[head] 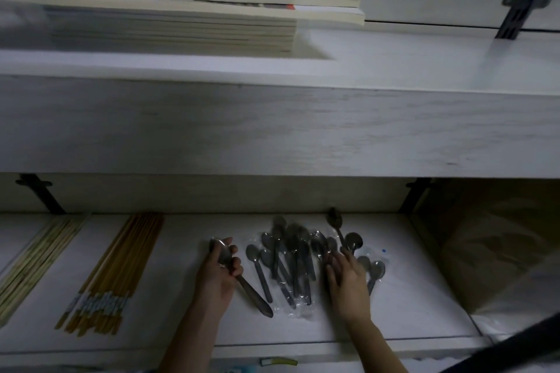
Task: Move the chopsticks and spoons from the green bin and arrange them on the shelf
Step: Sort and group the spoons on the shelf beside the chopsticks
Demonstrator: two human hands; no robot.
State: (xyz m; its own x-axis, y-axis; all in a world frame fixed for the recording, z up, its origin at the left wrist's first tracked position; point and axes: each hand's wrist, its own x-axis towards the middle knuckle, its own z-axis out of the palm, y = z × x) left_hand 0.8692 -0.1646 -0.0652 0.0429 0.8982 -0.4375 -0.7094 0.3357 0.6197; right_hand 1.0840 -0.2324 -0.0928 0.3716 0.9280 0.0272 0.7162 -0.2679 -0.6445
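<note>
On the lower white shelf [188,306] lies a heap of dark metal spoons [291,254], some in clear plastic wrap. My left hand [219,272] grips one large spoon [242,281] just left of the heap, its handle pointing toward me. My right hand [347,278] rests on the right side of the heap, fingers spread over wrapped spoons; whether it pinches one I cannot tell. Further left lie a row of orange-brown chopsticks [121,266] and a row of pale bamboo chopsticks [33,260]. The green bin is out of view.
A thick upper shelf board [272,127] overhangs the lower shelf, carrying a stack of books [181,15]. Dark wall brackets [42,194] stand at the back. A brown cardboard box [491,245] fills the space to the right of the shelf.
</note>
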